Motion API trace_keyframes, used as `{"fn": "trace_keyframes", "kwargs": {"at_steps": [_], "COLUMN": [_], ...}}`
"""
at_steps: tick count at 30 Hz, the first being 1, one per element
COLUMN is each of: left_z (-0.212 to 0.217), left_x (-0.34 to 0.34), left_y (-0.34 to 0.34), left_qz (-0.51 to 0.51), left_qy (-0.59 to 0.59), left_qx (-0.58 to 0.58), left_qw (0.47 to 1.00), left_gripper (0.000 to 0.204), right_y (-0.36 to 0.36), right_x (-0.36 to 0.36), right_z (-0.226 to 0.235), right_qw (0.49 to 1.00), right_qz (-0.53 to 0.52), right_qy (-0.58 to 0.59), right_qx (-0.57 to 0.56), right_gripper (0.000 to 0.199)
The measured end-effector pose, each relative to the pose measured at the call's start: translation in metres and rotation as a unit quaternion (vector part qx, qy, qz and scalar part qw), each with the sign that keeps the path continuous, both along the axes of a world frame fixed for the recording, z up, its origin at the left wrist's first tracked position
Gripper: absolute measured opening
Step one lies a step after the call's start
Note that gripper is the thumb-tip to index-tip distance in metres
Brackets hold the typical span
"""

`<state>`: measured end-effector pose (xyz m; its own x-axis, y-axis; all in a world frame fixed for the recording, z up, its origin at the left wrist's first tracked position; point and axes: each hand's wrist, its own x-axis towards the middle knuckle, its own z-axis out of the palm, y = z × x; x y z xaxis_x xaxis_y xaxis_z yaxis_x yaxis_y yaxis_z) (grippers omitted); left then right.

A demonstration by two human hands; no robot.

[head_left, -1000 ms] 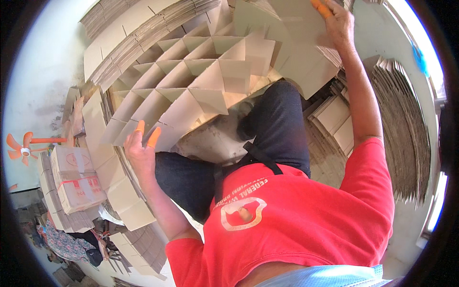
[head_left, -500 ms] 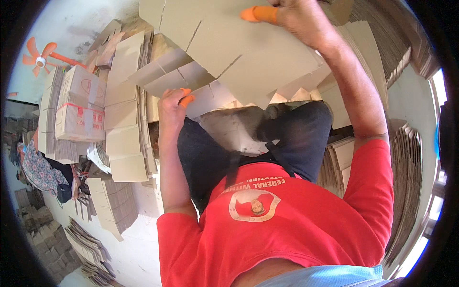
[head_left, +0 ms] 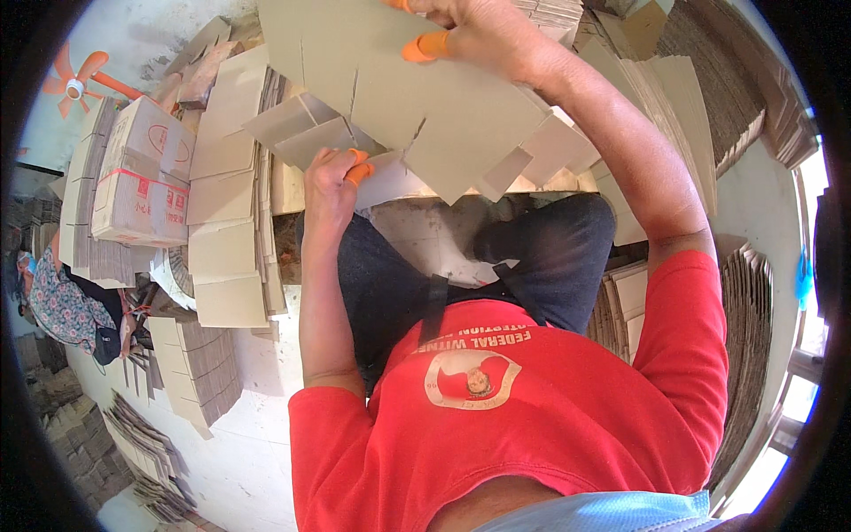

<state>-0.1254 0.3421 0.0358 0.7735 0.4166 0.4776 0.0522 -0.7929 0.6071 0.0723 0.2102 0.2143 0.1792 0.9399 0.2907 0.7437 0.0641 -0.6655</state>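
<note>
Two hands are holding one big flat sheet of brown cardboard with thin slots cut into it (head_left: 417,115), up near the top of the picture, above the person's knees in dark trousers (head_left: 532,257). The sheet is tilting, and its lower edge is making a jagged line with pointy corners hanging over the lap. The left hand (head_left: 330,182) is gripping the sheet's lower left edge, fingers curling tight around it, with orange rubber tips (head_left: 358,168) on two fingers. The right hand (head_left: 470,31) is reaching high, arm stretching almost straight, and it is pinching the top part of the sheet with an orange-tipped finger pressing on the front. The left arm is bending at the elbow and staying close to the body. There is not much room to move. Tall stacks of flat pale cardboard pieces (head_left: 226,222) are sitting just beside the left arm, and a taped brown cardboard box (head_left: 142,182) is lying past them. More piles of ridged brown cardboard sheets (head_left: 745,337) are crowding the right side. An orange fan (head_left: 75,80) is showing far off at the left. The only open bit is the pale floor patch (head_left: 425,235) between the knees.
</note>
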Motion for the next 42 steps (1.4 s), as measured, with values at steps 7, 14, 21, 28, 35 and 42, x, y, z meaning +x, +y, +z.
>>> {"fn": "trace_keyframes", "kwargs": {"at_steps": [7,14,21,28,35,42], "left_z": [-0.001,-0.006,-0.006,-0.013,-0.009,0.009], "left_x": [0.004,0.003,0.005,0.005,0.008,0.029], "left_y": [-0.001,0.003,0.002,0.007,0.001,-0.014], "left_qz": [0.019,-0.001,0.001,0.004,0.038,-0.005], "left_qy": [-0.007,-0.006,-0.007,-0.006,-0.001,0.041], "left_qx": [-0.002,0.001,0.013,0.027,0.137,0.200], "left_qw": [1.000,1.000,1.000,1.000,0.990,0.979], "left_gripper": [0.014,0.014,0.013,0.014,0.031,0.080], "right_y": [0.014,0.019,0.040,0.059,0.078,0.046], "right_x": [-0.007,-0.006,-0.015,-0.031,-0.018,0.107], "right_z": [-0.006,-0.038,-0.086,-0.113,-0.111,-0.159], "right_qw": [0.999,0.996,0.991,0.928,0.949,0.878], "right_qz": [0.024,-0.002,0.056,0.091,0.071,-0.313], "right_qy": [0.032,-0.080,-0.117,-0.275,-0.243,-0.353], "right_qx": [0.009,0.031,-0.009,-0.233,-0.186,-0.083], "right_gripper": [0.043,0.040,0.025,0.017,0.024,0.062]}}
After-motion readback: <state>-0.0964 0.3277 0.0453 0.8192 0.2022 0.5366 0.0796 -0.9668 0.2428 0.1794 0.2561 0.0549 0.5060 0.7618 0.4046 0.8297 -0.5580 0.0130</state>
